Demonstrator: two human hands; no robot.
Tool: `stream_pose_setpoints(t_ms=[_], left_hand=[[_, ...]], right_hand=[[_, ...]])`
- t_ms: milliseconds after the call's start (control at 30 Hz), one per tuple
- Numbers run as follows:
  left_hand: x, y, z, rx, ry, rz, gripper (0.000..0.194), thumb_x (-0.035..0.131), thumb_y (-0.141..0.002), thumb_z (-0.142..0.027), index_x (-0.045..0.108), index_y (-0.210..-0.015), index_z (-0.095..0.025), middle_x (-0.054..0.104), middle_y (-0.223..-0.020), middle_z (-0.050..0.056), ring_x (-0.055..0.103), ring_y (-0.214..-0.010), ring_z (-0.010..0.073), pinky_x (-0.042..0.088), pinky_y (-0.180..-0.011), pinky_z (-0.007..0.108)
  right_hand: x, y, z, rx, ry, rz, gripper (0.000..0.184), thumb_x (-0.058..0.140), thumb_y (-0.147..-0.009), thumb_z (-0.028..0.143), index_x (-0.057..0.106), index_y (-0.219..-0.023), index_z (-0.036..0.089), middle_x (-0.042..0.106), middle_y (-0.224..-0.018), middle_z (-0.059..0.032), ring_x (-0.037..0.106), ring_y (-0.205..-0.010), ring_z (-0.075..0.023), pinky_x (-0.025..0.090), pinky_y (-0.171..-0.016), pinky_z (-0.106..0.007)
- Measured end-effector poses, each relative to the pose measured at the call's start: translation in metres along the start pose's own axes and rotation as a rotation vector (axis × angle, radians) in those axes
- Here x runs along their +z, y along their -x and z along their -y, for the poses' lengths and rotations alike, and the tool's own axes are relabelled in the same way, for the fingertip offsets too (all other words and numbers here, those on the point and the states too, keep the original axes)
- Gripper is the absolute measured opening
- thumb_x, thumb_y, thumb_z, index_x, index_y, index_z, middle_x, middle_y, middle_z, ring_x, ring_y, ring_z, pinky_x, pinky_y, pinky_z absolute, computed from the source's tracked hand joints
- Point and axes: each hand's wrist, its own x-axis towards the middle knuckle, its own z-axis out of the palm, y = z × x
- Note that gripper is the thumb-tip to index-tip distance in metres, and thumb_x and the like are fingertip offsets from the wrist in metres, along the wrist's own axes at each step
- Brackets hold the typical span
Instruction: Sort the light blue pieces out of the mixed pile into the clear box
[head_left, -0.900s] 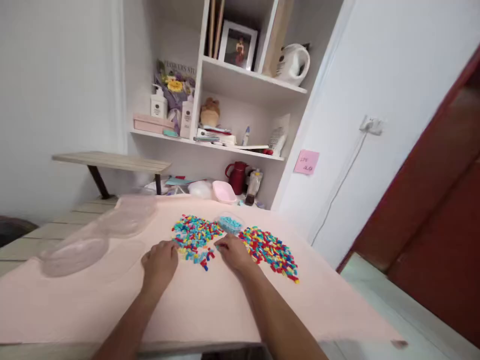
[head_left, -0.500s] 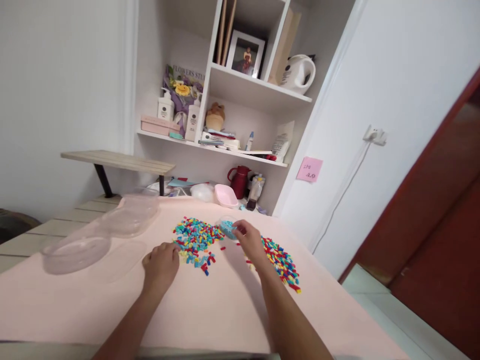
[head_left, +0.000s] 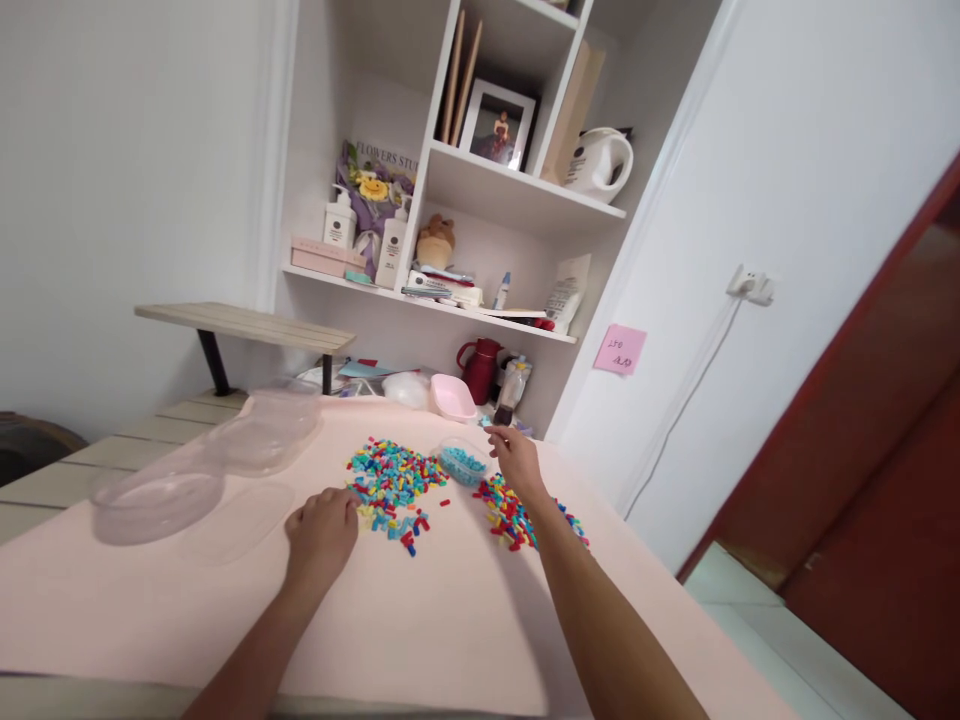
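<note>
My left hand [head_left: 324, 531] rests curled on the pink table cover [head_left: 420, 610], its fingertips at the near edge of a pile of mixed coloured beads [head_left: 391, 478]. My right hand [head_left: 516, 458] is raised just right of a small clear bowl of blue beads [head_left: 462, 463], fingers pinched together; what they hold is too small to see. A second pile of mostly red and yellow beads [head_left: 510, 512] lies under and beside my right wrist.
Two clear plastic containers [head_left: 264, 432] [head_left: 156, 500] and a flat clear lid [head_left: 238, 520] sit at the left. A pink dish [head_left: 452, 397], red jug [head_left: 478, 368] and bottle [head_left: 510, 388] stand behind the table under white shelves. A wooden side shelf [head_left: 240, 324] juts out left.
My right hand moved from the table between the two piles up and away to the right side of the blue-bead bowl. The left hand stayed put. The camera tilted slightly.
</note>
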Motion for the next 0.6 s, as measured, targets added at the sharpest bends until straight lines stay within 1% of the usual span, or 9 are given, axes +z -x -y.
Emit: stream_pose_setpoints(t_ms=[100,167,233,300,367,467,600], left_hand=[[0.001,0.002,0.0,0.007,0.005,-0.013,0.033,0.036,-0.089,-0.02,0.068,-0.095,-0.027,0.069,-0.109,0.002,0.057,-0.108,0.0206,0.034,-0.091,0.038],[0.001,0.002,-0.001,0.011,0.005,-0.018,0.033,0.036,-0.088,-0.019,0.068,-0.094,-0.027,0.07,-0.108,0.002,0.057,-0.108,0.0205,0.034,-0.091,0.038],[0.001,0.001,-0.001,0.014,0.004,-0.022,0.033,0.036,-0.088,-0.02,0.068,-0.094,-0.027,0.07,-0.108,0.003,0.058,-0.107,0.0207,0.034,-0.091,0.038],[0.002,0.001,0.0,0.017,-0.001,-0.025,0.033,0.036,-0.088,-0.02,0.068,-0.094,-0.026,0.07,-0.109,0.003,0.058,-0.107,0.0213,0.035,-0.091,0.038],[0.002,0.0,0.0,0.019,-0.006,-0.026,0.034,0.036,-0.088,-0.02,0.069,-0.093,-0.026,0.07,-0.108,0.004,0.058,-0.106,0.0218,0.035,-0.09,0.038],[0.002,0.0,0.001,0.024,-0.008,-0.025,0.034,0.035,-0.088,-0.02,0.069,-0.093,-0.026,0.07,-0.109,0.004,0.058,-0.106,0.0217,0.035,-0.091,0.038],[0.001,0.001,-0.001,0.023,-0.006,-0.02,0.035,0.035,-0.088,-0.02,0.069,-0.094,-0.026,0.07,-0.109,0.004,0.057,-0.106,0.0218,0.035,-0.091,0.039]], right_hand=[[0.01,0.019,0.004,0.011,-0.082,0.125,0.035,0.041,-0.089,0.03,0.069,-0.107,0.02,0.067,-0.081,-0.0019,0.063,-0.063,-0.0138,0.047,-0.06,-0.025],[0.022,0.036,0.004,0.002,-0.135,0.234,0.032,0.044,-0.087,0.03,0.071,-0.102,0.02,0.067,-0.079,-0.0015,0.062,-0.061,-0.0133,0.047,-0.057,-0.024],[0.035,0.051,0.003,-0.063,-0.164,0.332,0.027,0.05,-0.084,0.027,0.073,-0.098,0.021,0.068,-0.086,-0.0027,0.062,-0.066,-0.0136,0.048,-0.062,-0.025],[0.047,0.064,0.002,-0.158,-0.134,0.388,0.026,0.054,-0.081,0.021,0.073,-0.099,0.022,0.068,-0.093,-0.0041,0.062,-0.076,-0.0156,0.049,-0.071,-0.027],[0.056,0.073,0.002,-0.218,-0.053,0.415,0.029,0.056,-0.08,0.017,0.073,-0.103,0.024,0.068,-0.095,-0.0043,0.062,-0.083,-0.017,0.048,-0.077,-0.028],[0.063,0.082,0.005,-0.257,0.071,0.426,0.034,0.055,-0.082,0.014,0.071,-0.108,0.029,0.067,-0.098,-0.0028,0.062,-0.086,-0.016,0.047,-0.079,-0.026],[0.064,0.086,0.009,-0.316,0.182,0.418,0.031,0.053,-0.085,0.013,0.073,-0.102,0.03,0.066,-0.1,-0.0023,0.061,-0.094,-0.0162,0.045,-0.083,-0.025]])
